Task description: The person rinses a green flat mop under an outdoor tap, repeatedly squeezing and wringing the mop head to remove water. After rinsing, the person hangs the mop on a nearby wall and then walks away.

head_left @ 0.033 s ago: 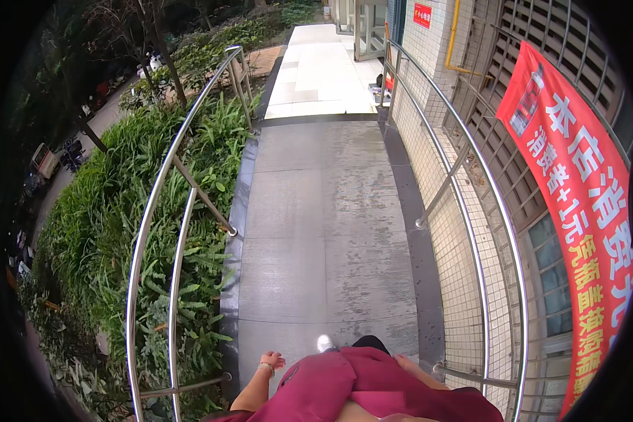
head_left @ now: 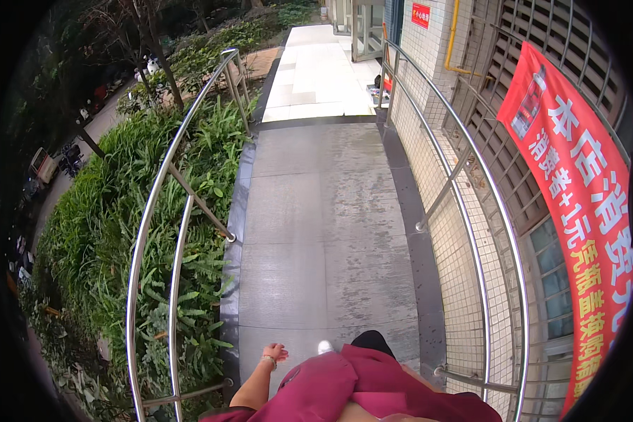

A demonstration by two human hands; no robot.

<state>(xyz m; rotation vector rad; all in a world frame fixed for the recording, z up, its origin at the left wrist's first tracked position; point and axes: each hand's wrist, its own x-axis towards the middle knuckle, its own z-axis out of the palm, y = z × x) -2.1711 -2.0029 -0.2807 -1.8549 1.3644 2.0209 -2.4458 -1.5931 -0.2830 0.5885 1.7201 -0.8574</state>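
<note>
My left hand [head_left: 277,351] hangs low over the grey ramp [head_left: 288,281], its fingers loosely apart and holding nothing. A thin bracelet [head_left: 269,359] circles that wrist. Of my right arm [head_left: 420,379] only a sliver shows beside the dark red top [head_left: 373,369]; the fingers are hidden behind the cloth. The tip of a white shoe [head_left: 324,347] peeks out below, with a black-clad knee [head_left: 373,340] to its right. Neither the left hand nor the visible bit of right arm touches the rails.
Metal handrails line both sides, the left rail [head_left: 142,243] by green ferns [head_left: 112,218], the right rail [head_left: 506,218] along a tiled wall [head_left: 464,281]. A red banner [head_left: 563,169] hangs at right. Ahead lie pale paving [head_left: 302,74] and an open door [head_left: 367,35].
My left hand has swung slightly forward. The right hand has slipped behind the top, the black knee has come forward, and the white shoe shows less.
</note>
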